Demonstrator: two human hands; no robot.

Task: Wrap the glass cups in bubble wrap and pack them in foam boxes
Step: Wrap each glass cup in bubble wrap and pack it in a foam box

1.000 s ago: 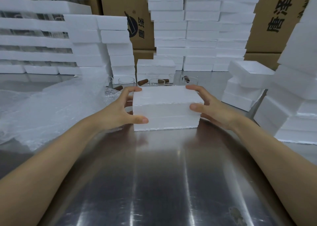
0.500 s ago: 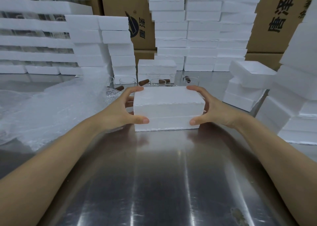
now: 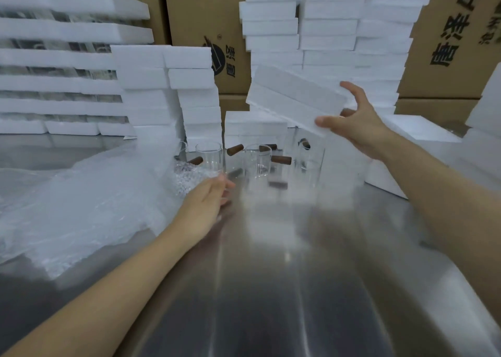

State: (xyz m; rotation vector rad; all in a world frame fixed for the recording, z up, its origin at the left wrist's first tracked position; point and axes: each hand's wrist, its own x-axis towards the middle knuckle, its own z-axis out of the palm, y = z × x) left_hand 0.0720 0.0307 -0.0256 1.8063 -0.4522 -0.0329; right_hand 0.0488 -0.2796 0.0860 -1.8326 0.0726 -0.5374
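My right hand (image 3: 357, 121) grips a closed white foam box (image 3: 292, 96) by its right end and holds it tilted in the air, above the glass cups. My left hand (image 3: 206, 199) hovers low over the steel table (image 3: 271, 275) with relaxed fingers and holds nothing; it is just in front of a clear glass cup (image 3: 210, 157). Several glass cups with brown wooden handles (image 3: 257, 160) stand in a row behind it. A wide sheet of bubble wrap (image 3: 81, 202) covers the table's left side.
Stacks of white foam boxes rise at the back left (image 3: 168, 85), back centre (image 3: 330, 31) and right (image 3: 482, 129). Two foam boxes (image 3: 254, 123) sit behind the cups. Brown cardboard cartons (image 3: 447, 45) line the rear wall.
The foam box has left the table: my right hand has lifted it up and to the right, tilted. My left hand has let go and dropped toward the glass cups.
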